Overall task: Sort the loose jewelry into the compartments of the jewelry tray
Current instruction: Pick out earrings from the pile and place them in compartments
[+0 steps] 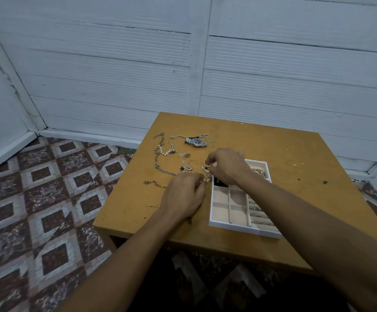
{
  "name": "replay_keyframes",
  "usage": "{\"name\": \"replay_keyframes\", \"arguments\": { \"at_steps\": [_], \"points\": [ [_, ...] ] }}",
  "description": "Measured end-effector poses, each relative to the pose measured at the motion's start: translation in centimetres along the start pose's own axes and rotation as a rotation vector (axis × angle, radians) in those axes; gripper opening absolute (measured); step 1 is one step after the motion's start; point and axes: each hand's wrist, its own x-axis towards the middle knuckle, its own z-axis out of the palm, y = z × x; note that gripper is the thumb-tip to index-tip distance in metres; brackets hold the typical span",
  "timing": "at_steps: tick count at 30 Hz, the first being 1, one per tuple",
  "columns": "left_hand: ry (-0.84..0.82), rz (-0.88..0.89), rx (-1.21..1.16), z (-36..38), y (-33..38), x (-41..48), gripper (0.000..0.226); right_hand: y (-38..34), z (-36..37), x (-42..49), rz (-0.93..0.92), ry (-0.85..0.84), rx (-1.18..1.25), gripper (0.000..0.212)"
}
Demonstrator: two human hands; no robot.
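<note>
Both hands pinch one small beaded chain point(208, 176): the left hand point(183, 195) grips its near end and the right hand point(226, 166) its far end. The jewelry tray point(239, 226) lies under the right wrist. If they pull hard, I think the chain may snap, or drag the loose pieces point(186, 166) beyond the left hand.

Yr R hand point(226, 166) & wrist cover the tray's point(243, 228) far-left cells. Dark thing point(218, 182) under the wrist: can't tell what it is. L hand point(184, 195) fingertips are tucked under, so its grip on the chain point(209, 176) is unclear. Chain's charms too small to make out. Small bits point(185, 166) mid-table too tiny to ID. Both arms cut off by the bottom edge; R arm hides the table's point(138, 210) near-right corner.
</note>
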Motion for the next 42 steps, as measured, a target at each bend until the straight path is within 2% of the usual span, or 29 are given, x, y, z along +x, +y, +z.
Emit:
{"name": "replay_keyframes", "arguments": {
  "at_steps": [7,16,22,29,32,37,42],
  "points": [
    [-0.021,0.056,0.095,-1.2,-2.8,1.0,0.035,-1.8,1.8,2.7,0.032,-0.082,-0.227,0.022],
    [-0.057,0.121,0.142,-0.9,-3.5,1.3,0.036,-1.2,1.7,2.8,-0.013,-0.023,-0.191,0.018],
    [-0.069,0.106,0.150,-0.6,-3.2,1.3,0.038,-1.0,1.3,2.1,-0.045,-0.084,-0.256,0.024],
    [-0.086,0.092,0.127,-1.0,-2.8,1.3,0.041,-1.5,0.9,2.3,-0.025,-0.101,-0.279,0.017],
    [-0.038,0.027,0.000,-1.5,-2.4,1.3,0.037,-1.2,-0.1,2.0,0.013,-0.049,-0.087,0.010],
    [0.059,-0.219,-0.392,-2.2,-0.5,1.8,0.032,-0.3,-2.8,1.3,0.033,-0.049,0.275,0.013],
    [0.104,-0.413,-0.751,-1.9,1.2,2.6,0.028,0.5,-4.8,0.1,-0.012,-0.033,0.345,0.016]
  ]
}}
